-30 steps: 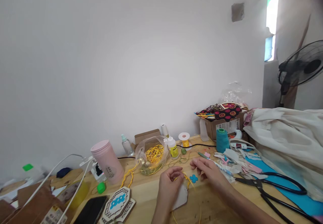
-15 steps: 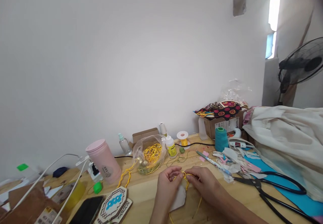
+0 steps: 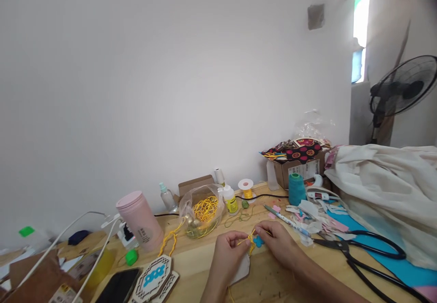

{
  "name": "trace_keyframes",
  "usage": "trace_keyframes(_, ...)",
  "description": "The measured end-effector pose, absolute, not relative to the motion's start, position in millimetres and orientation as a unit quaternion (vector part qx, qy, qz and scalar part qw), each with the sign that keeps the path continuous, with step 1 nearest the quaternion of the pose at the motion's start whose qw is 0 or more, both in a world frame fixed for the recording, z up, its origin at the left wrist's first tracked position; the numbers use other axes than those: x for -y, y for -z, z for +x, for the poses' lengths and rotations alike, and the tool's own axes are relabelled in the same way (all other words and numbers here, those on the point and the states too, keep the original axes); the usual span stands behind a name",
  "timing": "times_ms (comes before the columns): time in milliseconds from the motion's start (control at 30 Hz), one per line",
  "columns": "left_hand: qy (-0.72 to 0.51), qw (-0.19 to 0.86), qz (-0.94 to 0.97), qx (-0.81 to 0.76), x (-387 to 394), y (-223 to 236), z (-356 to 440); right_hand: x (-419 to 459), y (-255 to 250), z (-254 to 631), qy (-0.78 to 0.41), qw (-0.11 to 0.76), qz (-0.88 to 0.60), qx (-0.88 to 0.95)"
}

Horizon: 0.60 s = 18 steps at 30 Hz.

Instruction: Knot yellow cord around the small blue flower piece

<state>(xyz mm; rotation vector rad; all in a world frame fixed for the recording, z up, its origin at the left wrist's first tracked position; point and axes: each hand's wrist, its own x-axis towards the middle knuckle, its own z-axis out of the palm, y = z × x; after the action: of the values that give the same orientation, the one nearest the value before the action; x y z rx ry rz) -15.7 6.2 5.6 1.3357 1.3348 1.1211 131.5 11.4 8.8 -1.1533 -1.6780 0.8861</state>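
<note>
Between my fingertips runs a yellow cord (image 3: 251,244), looped and knotted near the top of a pale flat plaque (image 3: 241,270). My left hand (image 3: 229,250) is closed, thumb and index finger pinching the cord's left side, with the plaque partly under the palm. Just right of it, my right hand (image 3: 275,243) pinches another part of the cord. A small blue flower-shaped piece (image 3: 258,241) shows between the hands, close to the right fingers; whether they touch it I cannot tell. Farther left lie octagonal fretwork plaques (image 3: 155,275) with blue flowers and a yellow cord loop.
Black-handled scissors (image 3: 344,247) lie at right beside fabric scraps (image 3: 319,216) and a pen (image 3: 287,221). Behind stand a teal thread cone (image 3: 296,190), a glue bottle (image 3: 230,200) and a plastic bag of yellow cord (image 3: 205,209). A pink tumbler (image 3: 140,221) and phone (image 3: 119,285) are left.
My right hand came in from the right to meet the left and took hold of the cord. Since then its fingers have lifted slightly, and the blue flower shows again.
</note>
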Motion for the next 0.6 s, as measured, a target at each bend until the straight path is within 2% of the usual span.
trace_keyframes(233, -0.443, 0.511, 0.546, -0.495, -3, -5, -8, -8, -23, 132, -0.415, 0.48, -0.462, 0.619)
trace_keyframes(600, -0.44, 0.449, 0.529, -0.57, -4, -9, -9, -5, -31, 133, -0.427, 0.502, -0.468, 0.588)
